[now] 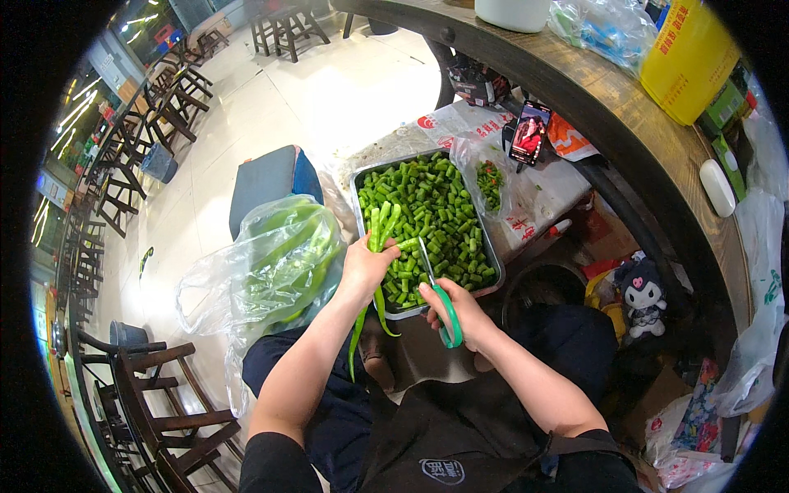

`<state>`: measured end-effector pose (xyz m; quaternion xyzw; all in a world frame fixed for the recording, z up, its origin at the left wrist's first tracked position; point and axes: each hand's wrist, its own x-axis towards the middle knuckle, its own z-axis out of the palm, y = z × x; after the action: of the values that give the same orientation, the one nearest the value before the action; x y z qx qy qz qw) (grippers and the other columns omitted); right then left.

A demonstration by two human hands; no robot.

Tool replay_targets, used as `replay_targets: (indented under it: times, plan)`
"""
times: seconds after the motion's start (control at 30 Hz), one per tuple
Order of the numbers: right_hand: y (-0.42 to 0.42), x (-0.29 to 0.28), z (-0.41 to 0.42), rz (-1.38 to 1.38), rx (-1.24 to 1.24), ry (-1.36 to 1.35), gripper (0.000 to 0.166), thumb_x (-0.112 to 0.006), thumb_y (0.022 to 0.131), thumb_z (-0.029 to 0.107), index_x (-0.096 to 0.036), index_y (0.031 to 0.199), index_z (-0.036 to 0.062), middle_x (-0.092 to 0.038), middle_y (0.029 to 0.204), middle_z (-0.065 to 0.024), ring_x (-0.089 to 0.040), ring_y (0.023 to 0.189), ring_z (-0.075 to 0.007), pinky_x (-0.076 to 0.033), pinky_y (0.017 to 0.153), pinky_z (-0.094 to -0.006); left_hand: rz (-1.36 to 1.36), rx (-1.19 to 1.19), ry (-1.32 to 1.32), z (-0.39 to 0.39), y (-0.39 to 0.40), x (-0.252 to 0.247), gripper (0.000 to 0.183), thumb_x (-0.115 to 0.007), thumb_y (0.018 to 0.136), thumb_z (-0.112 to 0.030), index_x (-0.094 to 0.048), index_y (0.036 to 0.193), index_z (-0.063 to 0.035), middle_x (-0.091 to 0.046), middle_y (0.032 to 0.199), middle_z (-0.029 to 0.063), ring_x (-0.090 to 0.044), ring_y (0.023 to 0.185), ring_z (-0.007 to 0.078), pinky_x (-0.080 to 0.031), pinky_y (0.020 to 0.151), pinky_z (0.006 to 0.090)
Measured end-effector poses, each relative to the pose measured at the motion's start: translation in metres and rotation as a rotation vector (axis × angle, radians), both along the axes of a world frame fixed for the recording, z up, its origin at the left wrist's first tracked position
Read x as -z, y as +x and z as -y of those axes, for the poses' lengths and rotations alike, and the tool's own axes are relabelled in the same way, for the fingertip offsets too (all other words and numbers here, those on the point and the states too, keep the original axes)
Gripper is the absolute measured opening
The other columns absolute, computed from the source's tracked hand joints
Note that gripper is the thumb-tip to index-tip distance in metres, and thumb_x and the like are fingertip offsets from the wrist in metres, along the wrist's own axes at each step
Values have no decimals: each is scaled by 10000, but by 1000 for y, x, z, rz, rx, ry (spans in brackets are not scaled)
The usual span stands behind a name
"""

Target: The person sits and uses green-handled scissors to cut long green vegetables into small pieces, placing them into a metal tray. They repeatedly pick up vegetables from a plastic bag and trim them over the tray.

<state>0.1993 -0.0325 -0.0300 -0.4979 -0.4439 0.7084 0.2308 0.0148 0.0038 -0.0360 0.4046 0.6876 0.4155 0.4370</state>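
My left hand (363,264) grips several long green chili peppers (383,223), whose thin tips hang below the wrist. One pepper points right, toward the blades of a pair of green-handled scissors (450,317). Those scissors are in my right hand (462,311), with fingers around the loops. Whether the blades touch the pepper I cannot tell. Both hands are over the near part of a rectangular metal tray (500,271) filled with short cut green pieces (425,185). Left of the tray, a clear plastic bag (290,259) holds whole long green peppers.
Behind the bag stands a blue-grey padded stool (265,179). Beyond the tray are a bag of chopped peppers (490,185) and a propped phone (530,132) with a lit screen. A wooden counter (616,92) curves along the right, above a plush toy (641,296). Wooden chairs (166,400) line the left.
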Motion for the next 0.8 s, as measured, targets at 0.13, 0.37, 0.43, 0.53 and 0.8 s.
replay_targets:
  times: [0.13, 0.37, 0.43, 0.53, 0.8]
  plan:
    - [-2, -1, 1, -9, -40, 27, 364, -606, 900, 426, -558, 902, 65, -518, 636, 9, -498, 542, -77, -422, 511, -229, -50, 5, -7, 2, 8, -9, 199, -718, 790, -86, -652, 956, 2, -674, 842, 49, -592, 775, 112, -463, 720, 263]
    - [-6, 8, -1, -11, -15, 56, 358, -621, 894, 415, -569, 920, 62, -507, 621, 13, -483, 533, -74, -407, 501, -230, -33, 57, -71, 4, 11, -12, 200, -723, 774, -88, -663, 942, 3, -676, 863, 58, -598, 779, 114, -475, 725, 267]
    - [-6, 12, -1, -9, -2, 67, 358, -624, 892, 416, -571, 918, 63, -505, 620, 13, -480, 528, -76, -403, 495, -232, -38, 60, -76, 5, 15, -19, 177, -722, 784, -90, -665, 929, -6, -671, 850, 44, -585, 758, 102, -468, 709, 257]
    - [-6, 10, -1, 4, -17, 62, 352, -618, 898, 406, -565, 921, 59, -513, 644, 6, -490, 549, -72, -405, 504, -224, -29, 73, -68, 3, 11, -11, 196, -724, 785, -95, -661, 950, -8, -672, 851, 48, -588, 761, 104, -469, 710, 256]
    - [-2, 5, -6, -37, 14, -31, 372, -608, 891, 435, -543, 837, 73, -494, 586, 9, -469, 493, -82, -376, 460, -235, -133, 149, -87, 4, -4, -12, 242, -670, 810, -133, -656, 1018, -10, -690, 908, 89, -620, 804, 152, -479, 747, 295]
